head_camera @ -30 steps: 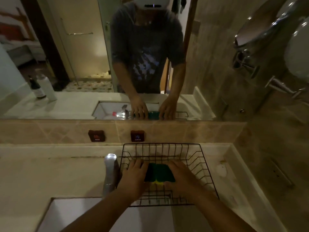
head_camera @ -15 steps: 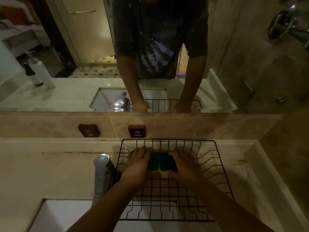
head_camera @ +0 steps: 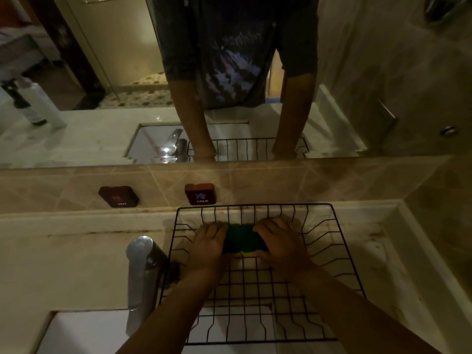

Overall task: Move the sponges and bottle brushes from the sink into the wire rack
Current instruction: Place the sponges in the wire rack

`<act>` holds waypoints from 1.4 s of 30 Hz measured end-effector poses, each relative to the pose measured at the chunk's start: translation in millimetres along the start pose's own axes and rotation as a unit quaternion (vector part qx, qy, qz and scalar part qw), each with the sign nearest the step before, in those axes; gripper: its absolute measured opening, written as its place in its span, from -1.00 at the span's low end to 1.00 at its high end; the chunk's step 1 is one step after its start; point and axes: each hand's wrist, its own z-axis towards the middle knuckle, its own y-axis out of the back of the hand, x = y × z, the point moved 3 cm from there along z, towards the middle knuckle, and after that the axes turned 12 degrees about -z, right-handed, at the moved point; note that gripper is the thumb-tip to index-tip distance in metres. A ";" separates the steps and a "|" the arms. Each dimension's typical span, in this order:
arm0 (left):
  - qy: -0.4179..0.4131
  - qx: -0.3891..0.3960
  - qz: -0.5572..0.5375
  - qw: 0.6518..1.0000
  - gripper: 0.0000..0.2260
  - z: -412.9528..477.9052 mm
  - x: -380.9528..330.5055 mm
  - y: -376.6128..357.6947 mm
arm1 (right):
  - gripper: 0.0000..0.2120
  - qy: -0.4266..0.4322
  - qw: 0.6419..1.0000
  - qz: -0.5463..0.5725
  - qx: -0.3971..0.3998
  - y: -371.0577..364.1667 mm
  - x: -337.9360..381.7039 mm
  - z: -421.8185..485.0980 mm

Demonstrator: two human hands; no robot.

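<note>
Toward the far end of the rack (head_camera: 332, 251), I am holding the sponge (head_camera: 241, 238) between both hands, green face up with a sliver of yellow showing at its near edge. My left hand (head_camera: 208, 247) is clamped on its left end and my right hand (head_camera: 279, 245) on its right end, fingers curled over the top. Compared with a second ago, the sponge is sitting deeper toward the rack's far wall, so I am pushing it back as I set it down. I judge this one is nearly placed and only the release is left.

From this single head view, much is hard to make out. I cannot tell whether the sponge is already resting on the wires or hanging just above them, since my hands are covering its ends. The sink (head_camera: 84, 330) is cut off at the near left edge, beside the tap (head_camera: 139, 272), so I am not seeing any other sponges or brushes there. Dim light is blurring the rest, and the mirror (head_camera: 102, 72) is showing only my arms and the rack.
</note>
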 end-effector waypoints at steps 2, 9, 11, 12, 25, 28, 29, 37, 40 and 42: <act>-0.004 0.001 -0.009 1.000 -0.44 -0.6 1.3 -2.4 | -0.49 0.001 1.000 0.000 0.005 -2.7 0.4 1.4; -0.001 -0.009 -0.012 1.000 -0.44 -0.7 4.8 -8.1 | -0.53 -0.011 1.000 0.010 -0.005 -7.7 1.7 1.0; 0.001 -0.011 -0.012 1.000 -0.44 -0.9 5.3 -10.7 | -0.52 -0.017 1.000 0.010 -0.004 -8.5 1.7 1.0; 0.000 -0.011 -0.007 1.000 -0.44 -0.8 5.8 -11.4 | -0.52 -0.019 1.000 0.009 -0.002 -8.7 1.7 1.1; -0.017 0.016 0.038 0.999 -0.47 3.3 7.2 -10.8 | -0.52 -0.025 0.999 -0.024 0.021 -0.2 9.9 -0.5; -0.016 0.020 0.066 0.997 -0.48 4.1 7.7 -11.6 | -0.52 -0.028 0.998 -0.024 0.042 1.9 10.1 -1.1; -0.011 0.024 0.074 0.997 -0.47 4.6 7.3 -11.8 | -0.52 -0.028 0.998 -0.021 0.044 2.7 9.6 -1.5; -0.008 0.052 0.068 0.996 -0.37 -3.1 1.2 -2.5 | -0.47 -0.032 0.995 -0.041 0.083 6.8 11.9 -12.9; -0.014 0.036 0.032 0.999 -0.39 -13.7 -2.1 6.7 | -0.46 -0.040 0.993 -0.050 0.100 12.8 17.2 -18.1; -0.016 0.028 0.012 0.999 -0.43 -21.9 -6.1 13.7 | -0.47 -0.049 0.992 -0.043 0.110 19.9 23.6 -21.9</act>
